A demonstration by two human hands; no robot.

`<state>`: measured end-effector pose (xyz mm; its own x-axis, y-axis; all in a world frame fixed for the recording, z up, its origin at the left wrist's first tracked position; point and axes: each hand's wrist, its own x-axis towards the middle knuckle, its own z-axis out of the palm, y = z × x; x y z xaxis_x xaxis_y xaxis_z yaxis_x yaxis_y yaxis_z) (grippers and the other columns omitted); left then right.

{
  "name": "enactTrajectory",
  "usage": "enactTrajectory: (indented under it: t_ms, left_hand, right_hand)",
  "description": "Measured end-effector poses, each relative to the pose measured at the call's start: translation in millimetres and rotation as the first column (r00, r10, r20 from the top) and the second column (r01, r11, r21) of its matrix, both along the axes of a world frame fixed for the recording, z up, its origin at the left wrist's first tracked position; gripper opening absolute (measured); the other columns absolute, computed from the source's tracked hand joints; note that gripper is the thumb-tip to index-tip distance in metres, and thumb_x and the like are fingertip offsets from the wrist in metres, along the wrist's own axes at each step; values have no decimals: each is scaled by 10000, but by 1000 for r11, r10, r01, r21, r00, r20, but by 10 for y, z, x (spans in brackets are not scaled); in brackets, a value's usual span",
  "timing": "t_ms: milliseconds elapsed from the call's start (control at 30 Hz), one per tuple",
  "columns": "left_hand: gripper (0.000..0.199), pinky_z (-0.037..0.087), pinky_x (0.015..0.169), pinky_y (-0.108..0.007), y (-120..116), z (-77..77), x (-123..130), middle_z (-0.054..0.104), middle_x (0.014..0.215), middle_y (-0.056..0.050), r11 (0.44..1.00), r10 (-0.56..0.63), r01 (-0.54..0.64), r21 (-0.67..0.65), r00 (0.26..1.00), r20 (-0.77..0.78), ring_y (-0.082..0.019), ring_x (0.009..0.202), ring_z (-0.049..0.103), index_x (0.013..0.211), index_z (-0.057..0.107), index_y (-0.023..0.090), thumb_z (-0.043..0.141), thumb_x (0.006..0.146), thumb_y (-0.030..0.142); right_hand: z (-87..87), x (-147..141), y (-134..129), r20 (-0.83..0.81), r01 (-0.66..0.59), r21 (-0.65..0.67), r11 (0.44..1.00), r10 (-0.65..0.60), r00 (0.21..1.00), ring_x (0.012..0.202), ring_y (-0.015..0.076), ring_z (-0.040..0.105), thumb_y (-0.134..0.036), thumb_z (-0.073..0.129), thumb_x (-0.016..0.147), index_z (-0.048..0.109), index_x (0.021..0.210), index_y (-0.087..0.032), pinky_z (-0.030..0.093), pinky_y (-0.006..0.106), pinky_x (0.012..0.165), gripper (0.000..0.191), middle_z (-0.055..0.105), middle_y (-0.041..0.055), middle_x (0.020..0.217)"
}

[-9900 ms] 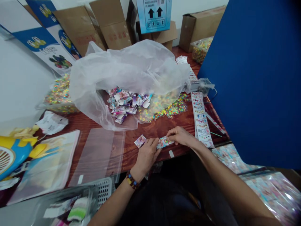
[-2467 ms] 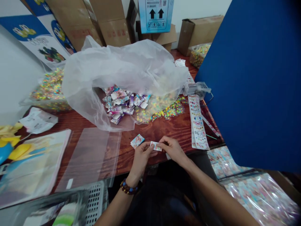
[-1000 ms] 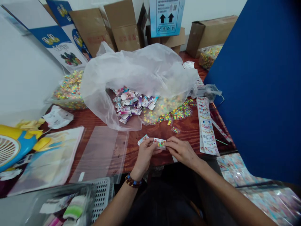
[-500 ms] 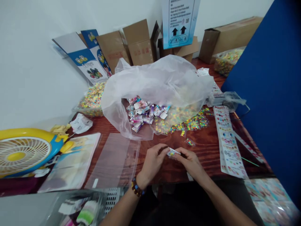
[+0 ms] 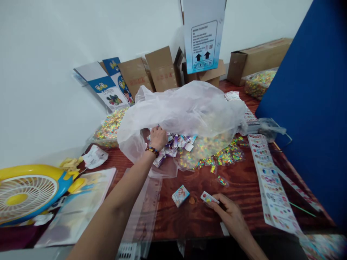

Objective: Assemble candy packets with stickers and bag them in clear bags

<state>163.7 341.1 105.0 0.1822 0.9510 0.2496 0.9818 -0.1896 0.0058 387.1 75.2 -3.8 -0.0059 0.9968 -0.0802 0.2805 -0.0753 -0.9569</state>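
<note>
My left hand reaches into the pile of small printed boxes at the mouth of the white plastic bag. Its fingertips are down among the boxes and partly hidden, so I cannot make out a grip. Close to the table's front edge, my right hand pinches a small white sticker strip with colourful spots, perhaps with a clear candy packet against it. To its left one small blue-and-white box lies on the wood. A single candy packet rests just beyond the right hand.
Many candy packets spill from under the bag. Long sticker sheets lie at right, beside a blue partition. Cartons line the wall. At left are a tub of candy, plastic sleeves and a yellow fan.
My left hand has let go of the small white strip and moved forward to the box pile. The right hand keeps the strip. A small box now shows on the table. The view has tilted up.
</note>
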Motion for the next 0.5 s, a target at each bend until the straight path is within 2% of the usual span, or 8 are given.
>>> enactTrajectory:
  t_ms: [67,133,200,267,333,367,433,500]
  left_hand:
    - [243,346,917,-480,-13,48,-20,600,1065,-220,1000,17,-17,-15,1000,14,-356,1098,467,944,635,71,524,799,232]
    - [304,394,872,-425,-140,101,-46,607,1042,-196,999,16,-14,-40,999,42,-314,1030,519,1032,603,77,496,827,274]
    - [374,441,806,-338,-403,129,-26,622,1007,-140,995,-27,35,-90,996,83,-243,924,574,1154,542,111,478,850,318]
    - [430,464,763,-271,-800,101,83,620,996,-92,978,-123,145,-150,981,151,-184,852,597,1243,484,151,478,861,346]
    - [438,474,796,-280,-1277,2,289,576,1056,-100,919,-279,350,-182,903,327,-180,881,602,1290,452,179,455,878,325]
    - [421,473,827,-294,-1516,-73,418,546,1110,-99,886,-325,415,-209,875,359,-187,925,600,1288,458,211,456,876,302]
    - [380,493,808,-319,-1931,-253,690,490,1207,-106,852,-335,441,-281,873,355,-205,929,616,1247,490,243,464,869,277]
    - [342,515,755,-335,-2208,-443,919,465,1245,-114,847,-320,420,-326,892,318,-222,907,633,1211,503,239,450,879,298]
  right_hand:
    - [5,-7,-1,-17,19,13,1000,-19,1000,689,180,563,-450,533,823,645,756,-216,410,253,629,268,619,2,711]
    - [3,-20,-10,-64,86,31,996,-84,994,674,178,561,-464,538,813,652,746,-216,414,253,616,280,619,0,693]
    - [-9,-25,-22,-129,172,23,985,-168,977,616,168,539,-483,574,779,658,728,-210,405,249,561,290,601,-3,642]
    - [-31,-10,-33,-206,251,-26,968,-251,946,545,150,504,-478,620,744,666,744,-199,387,243,502,283,582,-7,591]
    - [-59,21,-44,-313,326,-69,943,-330,890,493,131,479,-445,648,733,663,777,-190,383,240,474,258,577,-14,567]
    - [-72,38,-49,-376,377,-77,923,-377,847,476,122,472,-423,652,739,657,791,-191,385,238,468,238,575,-19,558]
    - [-90,69,-62,-487,488,-79,869,-460,742,452,108,461,-382,660,747,642,798,-195,383,231,451,194,563,-32,542]
    - [-94,95,-79,-539,559,-90,824,-512,668,440,100,454,-360,674,740,640,809,-194,372,223,425,183,556,-38,531]
